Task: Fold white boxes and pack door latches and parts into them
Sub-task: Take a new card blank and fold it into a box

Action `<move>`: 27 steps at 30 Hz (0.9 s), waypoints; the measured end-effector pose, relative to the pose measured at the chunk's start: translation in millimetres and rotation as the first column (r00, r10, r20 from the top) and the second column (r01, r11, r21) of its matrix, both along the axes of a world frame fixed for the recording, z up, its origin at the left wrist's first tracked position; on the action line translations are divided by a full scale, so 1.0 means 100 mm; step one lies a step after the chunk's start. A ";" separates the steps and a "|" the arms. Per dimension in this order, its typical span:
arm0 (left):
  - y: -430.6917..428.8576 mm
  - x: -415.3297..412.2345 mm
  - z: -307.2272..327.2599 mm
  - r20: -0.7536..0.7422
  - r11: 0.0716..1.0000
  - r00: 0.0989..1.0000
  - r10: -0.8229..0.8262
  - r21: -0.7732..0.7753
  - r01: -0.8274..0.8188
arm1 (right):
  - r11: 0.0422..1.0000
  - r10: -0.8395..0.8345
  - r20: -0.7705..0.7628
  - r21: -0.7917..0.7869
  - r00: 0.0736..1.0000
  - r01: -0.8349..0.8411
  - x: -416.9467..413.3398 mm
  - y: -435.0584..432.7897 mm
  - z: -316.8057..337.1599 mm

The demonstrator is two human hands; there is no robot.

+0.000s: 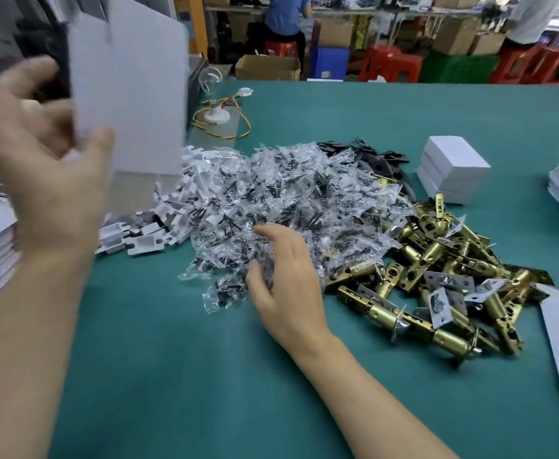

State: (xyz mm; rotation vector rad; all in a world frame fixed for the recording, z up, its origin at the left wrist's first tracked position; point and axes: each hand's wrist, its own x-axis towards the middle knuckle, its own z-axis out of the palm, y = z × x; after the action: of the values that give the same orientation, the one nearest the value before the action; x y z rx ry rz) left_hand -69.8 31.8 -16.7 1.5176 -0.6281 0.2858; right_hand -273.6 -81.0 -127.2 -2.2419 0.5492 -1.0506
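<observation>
Green counter (403,111), workshop: left hand (49,180) pinched a flat white box blank (132,94) aloft, likely for folding; right hand (284,279), fingers loosely spread, hovered over bagged parts (288,200) heaped beside brass latches (437,286).

Green table (403,107), red stools (391,66), cardboard cartons (268,67) behind.

No legible text on white boxes (453,167), bagged parts (288,200) or latches (437,260).
</observation>
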 end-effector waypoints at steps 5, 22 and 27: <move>-0.30 -0.91 -0.75 -0.375 0.833 0.747 -0.549 -0.166 0.528 | 0.863 -0.012 0.330 0.480 0.944 -0.157 -0.14 -0.14 0.10; -0.20 -1.05 -1.11 -0.367 0.790 0.774 -0.516 0.146 0.595 | 0.267 0.012 0.341 0.905 0.940 -0.331 -0.19 -0.17 0.21; -0.18 -1.10 -1.08 -0.348 0.780 0.781 -0.519 0.183 0.599 | 0.261 -0.013 0.313 0.918 0.950 -0.299 -0.18 -0.15 0.21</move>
State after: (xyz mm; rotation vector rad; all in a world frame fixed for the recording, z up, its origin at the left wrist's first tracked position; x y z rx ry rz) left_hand -180.2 13.7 -124.3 1.5229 -0.8916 -0.5027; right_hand -291.4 -96.1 -105.9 -0.9624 0.6081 -0.5738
